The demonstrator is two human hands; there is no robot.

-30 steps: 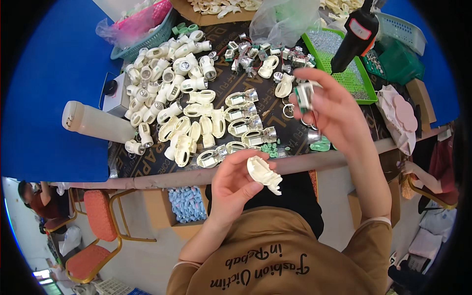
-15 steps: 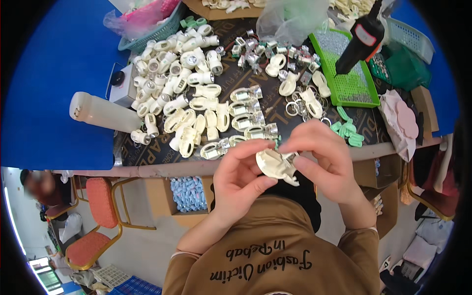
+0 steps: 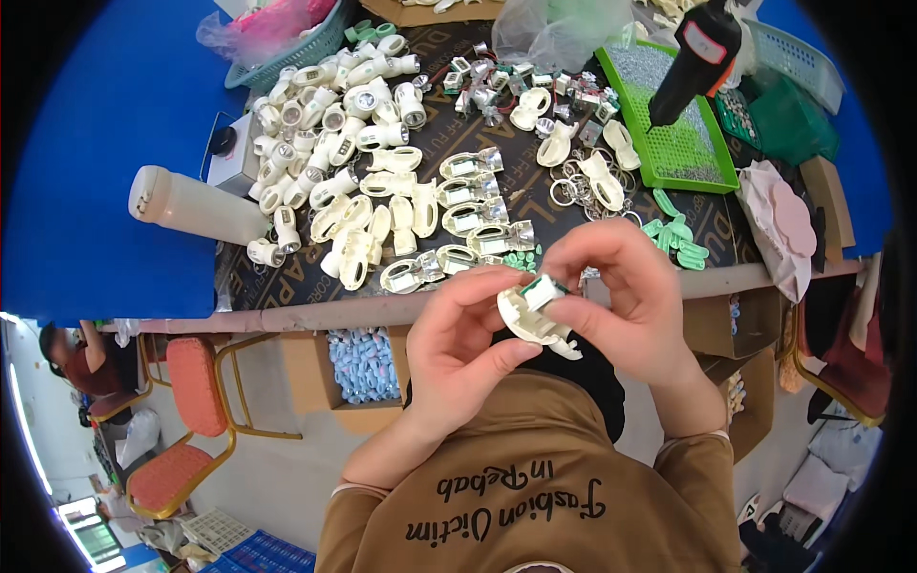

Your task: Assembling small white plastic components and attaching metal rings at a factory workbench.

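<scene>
- nearer the person than the green tray and to its left, by the near edge of the desk: a cream shell half, raised in the air.
- left hand: grasping the cream shell half between thumb and fingers.
- right hand: close beside the left, grasping a white-and-green module with thumb and fingertips, at the shell half; whether the module is seated cannot be told.
- just nearer the person than the tray: light green strips, loosely heaped.
- just left of the tray: metal rings, with loose cream halves lying on and around them.
- farther left of the tray: a column of shell halves with silver reflectors.
- well left of the tray: a large heap of cream torch bodies.
- farthest left of the tray: a white bottle, lying tilted in view.
- over the tray: a black power driver, tip downward.
- right of the tray: a dark green container.
</scene>
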